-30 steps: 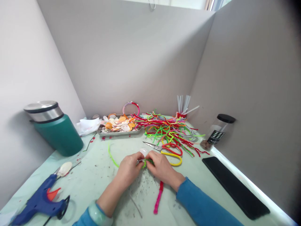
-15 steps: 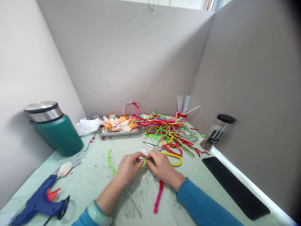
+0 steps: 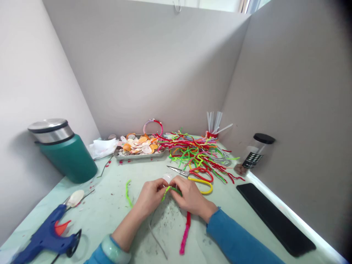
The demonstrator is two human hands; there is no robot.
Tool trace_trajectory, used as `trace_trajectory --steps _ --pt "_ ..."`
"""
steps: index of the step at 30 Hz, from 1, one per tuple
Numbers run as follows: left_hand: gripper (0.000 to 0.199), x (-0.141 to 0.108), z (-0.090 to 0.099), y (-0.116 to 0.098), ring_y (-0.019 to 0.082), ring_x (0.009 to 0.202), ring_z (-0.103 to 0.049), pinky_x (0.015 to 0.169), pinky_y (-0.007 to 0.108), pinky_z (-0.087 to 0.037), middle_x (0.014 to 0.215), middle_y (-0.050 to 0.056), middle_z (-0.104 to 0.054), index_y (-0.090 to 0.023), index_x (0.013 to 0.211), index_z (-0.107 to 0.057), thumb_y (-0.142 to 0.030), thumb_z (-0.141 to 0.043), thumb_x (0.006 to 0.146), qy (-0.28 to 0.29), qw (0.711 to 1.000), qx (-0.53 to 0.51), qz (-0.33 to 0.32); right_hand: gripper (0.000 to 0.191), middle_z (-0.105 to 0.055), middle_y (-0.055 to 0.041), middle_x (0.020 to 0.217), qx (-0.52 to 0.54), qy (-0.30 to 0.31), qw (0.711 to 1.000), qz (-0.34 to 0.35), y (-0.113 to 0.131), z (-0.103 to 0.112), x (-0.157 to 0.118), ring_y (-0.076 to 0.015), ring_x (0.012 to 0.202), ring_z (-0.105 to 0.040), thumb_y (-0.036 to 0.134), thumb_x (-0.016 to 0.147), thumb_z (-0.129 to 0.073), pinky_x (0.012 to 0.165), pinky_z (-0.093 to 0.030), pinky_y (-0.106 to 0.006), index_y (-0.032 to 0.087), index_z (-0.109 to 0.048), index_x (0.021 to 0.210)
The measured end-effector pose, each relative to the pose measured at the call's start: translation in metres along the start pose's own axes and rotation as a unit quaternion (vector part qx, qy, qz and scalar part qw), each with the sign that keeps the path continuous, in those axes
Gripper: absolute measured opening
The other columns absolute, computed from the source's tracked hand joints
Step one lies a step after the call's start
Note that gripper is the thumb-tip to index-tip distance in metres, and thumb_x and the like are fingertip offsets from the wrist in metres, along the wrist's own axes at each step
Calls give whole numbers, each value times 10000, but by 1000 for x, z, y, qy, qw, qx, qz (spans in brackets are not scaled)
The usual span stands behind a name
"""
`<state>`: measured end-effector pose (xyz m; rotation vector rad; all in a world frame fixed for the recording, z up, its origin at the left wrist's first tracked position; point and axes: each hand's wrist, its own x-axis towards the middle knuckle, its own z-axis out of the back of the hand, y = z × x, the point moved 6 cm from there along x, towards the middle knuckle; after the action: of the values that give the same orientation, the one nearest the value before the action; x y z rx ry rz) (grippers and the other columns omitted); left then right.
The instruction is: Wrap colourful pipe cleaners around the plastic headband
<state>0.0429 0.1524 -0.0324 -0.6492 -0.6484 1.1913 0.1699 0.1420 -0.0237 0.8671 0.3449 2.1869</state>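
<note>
Fingertips of my left hand (image 3: 150, 196) and my right hand (image 3: 190, 194) are pinched close together over the table's middle. Between them is a light green pipe cleaner (image 3: 165, 193), bent near the fingertips, with a darker green piece (image 3: 176, 191) running under my right fingers. A light green fuzzy length (image 3: 127, 193) sticks out past my left wrist; whether it is the same strand is hidden. Below my left hand hangs a thin grey cord (image 3: 157, 240). From under my right hand comes a pink fuzzy-wrapped strip (image 3: 184, 236). Scissors (image 3: 187, 172) with red and yellow handles lie just beyond my right hand.
A metal tray (image 3: 140, 156) of shell-like pieces and a pile of coloured pipe cleaners (image 3: 198, 148) lie at the back. On the left are a green bottle (image 3: 68, 157) and a blue glue gun (image 3: 45, 234). A jar (image 3: 253, 156) and black slab (image 3: 275, 220) are right.
The light green pipe cleaner at my fingertips has shifted and shows more length. Its far left piece has dropped slightly, and the pink strip's end has moved a little nearer.
</note>
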Motion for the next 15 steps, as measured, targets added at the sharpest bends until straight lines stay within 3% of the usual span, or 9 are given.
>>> trace_trajectory --steps 5,10,15 --pt "202 -2 1 -2 120 583 -500 552 204 -313 618 -6 -592 -152 754 -640 -200 -444 744 -11 999 31 1 322 -543 -76 994 23 -17 998 58 13 9 2 -195 913 -504 65 751 -499 784 -407 -311 185 -522 1049" --pt "208 -2 1 -4 114 565 -476 544 205 -291 586 -7 -577 -158 708 -638 -176 -432 739 -14 996 84 -10 125 -555 -75 941 -19 -7 995 99 17 6 2 -204 888 -493 167 837 -505 775 -404 -335 191 -579 936" --pt "213 -3 1 -5 109 559 -476 546 200 -294 590 -9 -581 -161 741 -657 -218 -452 756 -6 997 73 -20 65 -580 -71 881 -29 -24 995 96 14 6 2 -197 841 -497 207 857 -509 760 -392 -339 178 -567 860"
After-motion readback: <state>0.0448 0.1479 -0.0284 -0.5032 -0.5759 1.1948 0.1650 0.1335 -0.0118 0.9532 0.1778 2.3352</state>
